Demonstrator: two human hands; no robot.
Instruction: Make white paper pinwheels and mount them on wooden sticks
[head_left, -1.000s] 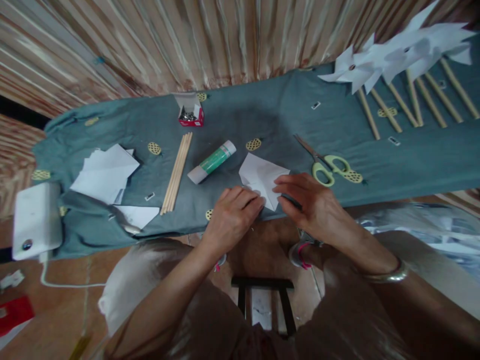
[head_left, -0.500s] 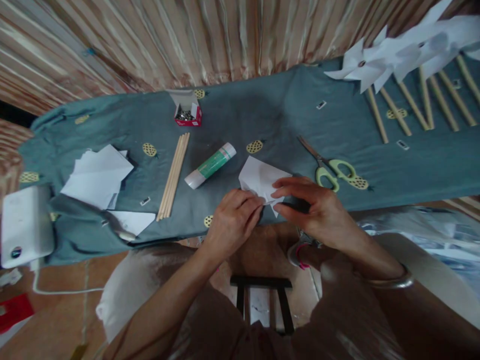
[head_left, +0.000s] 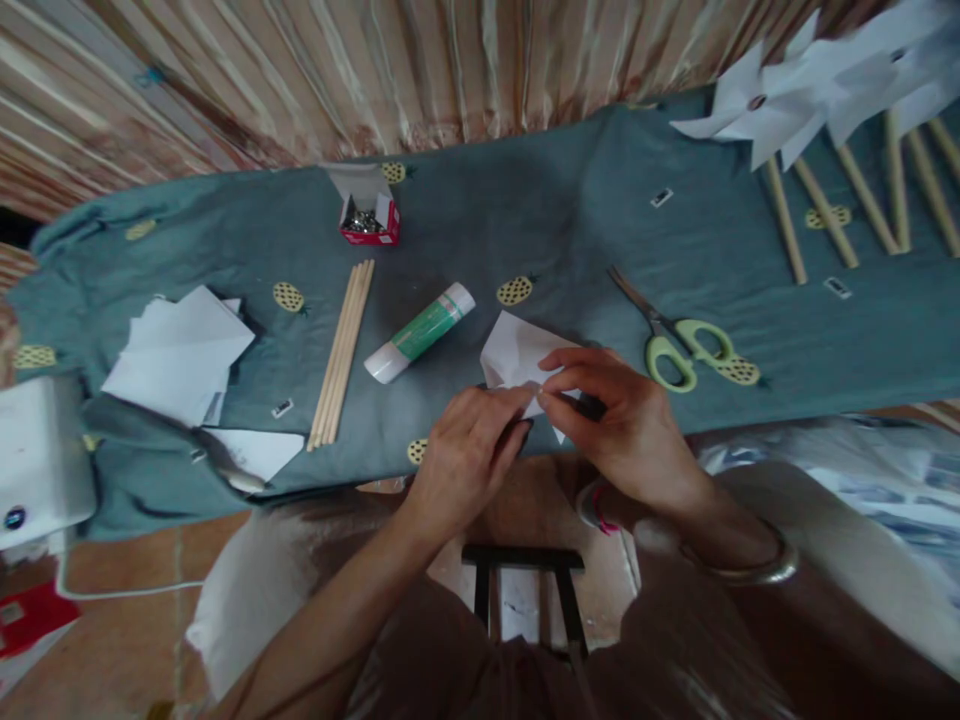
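Note:
A piece of white paper, folded or cut at its edges, lies at the front edge of the cloth-covered table between my hands. My left hand is closed on its near left part, thumb and fingers together. From the right, my right hand pinches the paper close to the left fingertips, with its index finger and thumb nearly meeting. The fingers hide part of the paper. A glue stick with a green label lies just beyond my left hand. Scissors with light green handles rest to the right of my right hand.
Several wooden sticks lie left of the glue stick. A red box of metal pins stands open behind them. Stacked white paper and a white device are at the left. Paper pinwheels on sticks lie at the far right.
My right hand's fingertips have moved left and closed in on the paper beside my left fingers. The view has shifted slightly; the table things stay where they were.

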